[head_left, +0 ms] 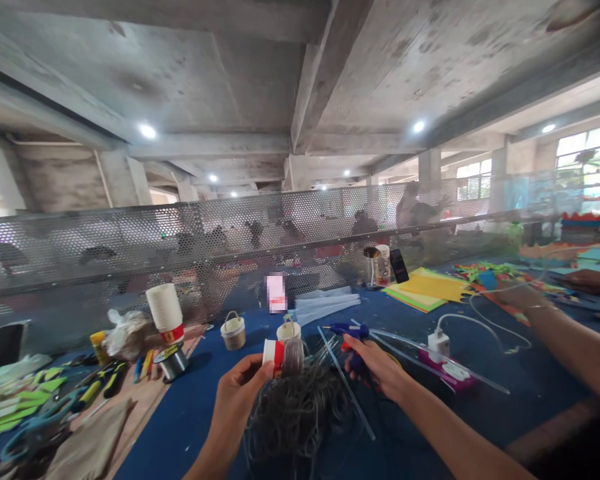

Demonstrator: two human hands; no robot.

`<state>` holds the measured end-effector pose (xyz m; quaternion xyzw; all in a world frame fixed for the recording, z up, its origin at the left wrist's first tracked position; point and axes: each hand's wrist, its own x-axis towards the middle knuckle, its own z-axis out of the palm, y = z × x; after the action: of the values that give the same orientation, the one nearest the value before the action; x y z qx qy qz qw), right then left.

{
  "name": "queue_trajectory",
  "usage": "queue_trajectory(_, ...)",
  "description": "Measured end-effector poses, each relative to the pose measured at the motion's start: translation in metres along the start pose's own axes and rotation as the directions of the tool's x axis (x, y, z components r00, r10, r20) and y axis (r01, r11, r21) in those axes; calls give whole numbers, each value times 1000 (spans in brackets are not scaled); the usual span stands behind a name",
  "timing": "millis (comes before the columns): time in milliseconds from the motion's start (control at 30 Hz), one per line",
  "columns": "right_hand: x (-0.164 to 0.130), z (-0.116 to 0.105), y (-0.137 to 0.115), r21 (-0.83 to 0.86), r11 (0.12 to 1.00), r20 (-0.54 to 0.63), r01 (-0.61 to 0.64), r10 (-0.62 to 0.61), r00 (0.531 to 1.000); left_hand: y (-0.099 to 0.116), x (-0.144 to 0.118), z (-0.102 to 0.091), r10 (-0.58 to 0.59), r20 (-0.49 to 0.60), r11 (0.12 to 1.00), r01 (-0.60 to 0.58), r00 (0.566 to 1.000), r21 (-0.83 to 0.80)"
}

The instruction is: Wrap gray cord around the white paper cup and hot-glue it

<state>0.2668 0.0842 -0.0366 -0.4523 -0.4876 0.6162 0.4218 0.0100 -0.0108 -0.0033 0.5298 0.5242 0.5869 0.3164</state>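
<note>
Left grip (240, 393) closed round a small paper cup (275, 353) over a tangle of grey cord (295, 410), near centre of the blue counter (190, 413). Right grip (375, 367) clasped on a blue glue gun (350, 331), just right of the cup.

Bare arms, nothing worn
The left hand (237, 390) and right hand (375, 367) are bare, forearms sleeveless, without rings or watch.

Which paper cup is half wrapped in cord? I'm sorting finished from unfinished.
The cup in the left hand; the stacked cups stand bare.
</note>
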Motion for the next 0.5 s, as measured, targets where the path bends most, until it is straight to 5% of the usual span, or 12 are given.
queue_trajectory(233,-5,0,-10,9,993,-19,-119,119,993,5,-1,0,-4,-22,1000,5,1000,25)
queue_trajectory(500,1,-3,-5,88,989,-26,-117,120,992,1,0,0,1,-20,1000,-1,1000,29)
